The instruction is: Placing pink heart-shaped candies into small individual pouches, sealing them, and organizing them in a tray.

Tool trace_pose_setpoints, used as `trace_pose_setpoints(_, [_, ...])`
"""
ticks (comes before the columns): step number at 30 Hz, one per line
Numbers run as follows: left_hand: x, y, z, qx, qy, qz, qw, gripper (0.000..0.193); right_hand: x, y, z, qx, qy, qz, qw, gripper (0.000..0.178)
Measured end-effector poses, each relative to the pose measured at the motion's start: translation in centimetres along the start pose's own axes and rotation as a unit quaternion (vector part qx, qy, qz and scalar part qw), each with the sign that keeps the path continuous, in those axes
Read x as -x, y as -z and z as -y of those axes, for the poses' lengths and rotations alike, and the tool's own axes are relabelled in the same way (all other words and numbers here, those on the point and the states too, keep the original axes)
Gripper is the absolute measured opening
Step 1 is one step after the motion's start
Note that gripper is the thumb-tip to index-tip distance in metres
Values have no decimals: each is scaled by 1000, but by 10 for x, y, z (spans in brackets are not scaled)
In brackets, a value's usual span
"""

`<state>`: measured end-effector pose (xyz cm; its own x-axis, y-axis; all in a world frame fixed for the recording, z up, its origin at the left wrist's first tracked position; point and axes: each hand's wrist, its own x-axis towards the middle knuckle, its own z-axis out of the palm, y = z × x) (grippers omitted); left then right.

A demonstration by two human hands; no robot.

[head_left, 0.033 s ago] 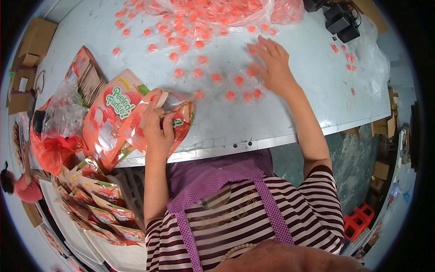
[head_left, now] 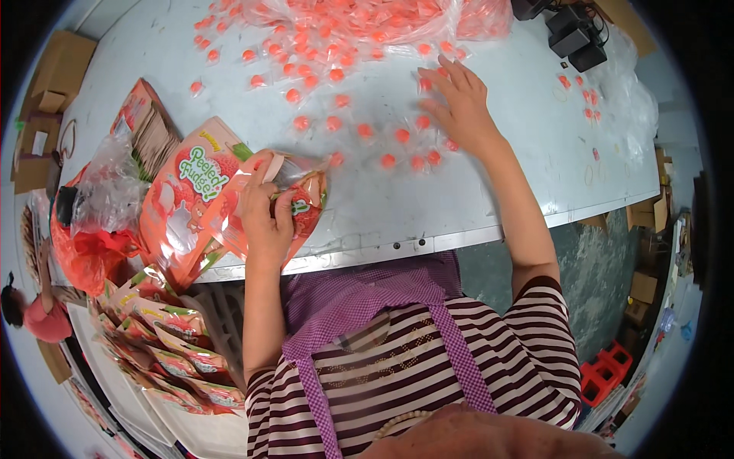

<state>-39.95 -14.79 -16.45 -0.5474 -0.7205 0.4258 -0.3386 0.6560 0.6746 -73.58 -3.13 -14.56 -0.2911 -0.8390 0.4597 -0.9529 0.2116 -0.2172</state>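
My left hand is closed on the edge of a red candy pouch with a clear window, its mouth facing right. Beneath that hand, more printed pouches lie overlapping at the table's front left. Farther right, my right hand reaches over the table with its fingers spread, among loose red round candies in clear wrappers. One wrapped candy sits by its fingertips, another by the thumb. I cannot tell whether the fingers touch them. Several candies lie between my hands.
A large clear bag of red candies lies at the far side. Black boxy devices and plastic film are at the far right. A stack of pouches stands left; filled pouches rest in a white tray. A red stool is lower right.
My right hand has shifted slightly, its fingers reaching a little farther away and rightward. A candy now shows beside its wrist. My left hand and the pouch stay put.
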Motion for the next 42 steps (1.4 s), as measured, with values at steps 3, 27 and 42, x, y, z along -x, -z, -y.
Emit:
trace_pose_setpoints(3, [1,1,-1,-2,2,-5,1000,19,-5,-8,-6,-45,-43,90,994,40])
trace_pose_setpoints(27, [1,0,-2,21,18,-46,999,18,-15,-17,88,-151,173,112,967,42])
trace_pose_setpoints(42, [-2,2,-4,9,-19,-67,998,20,-59,-58,118,-213,179,84,957,37])
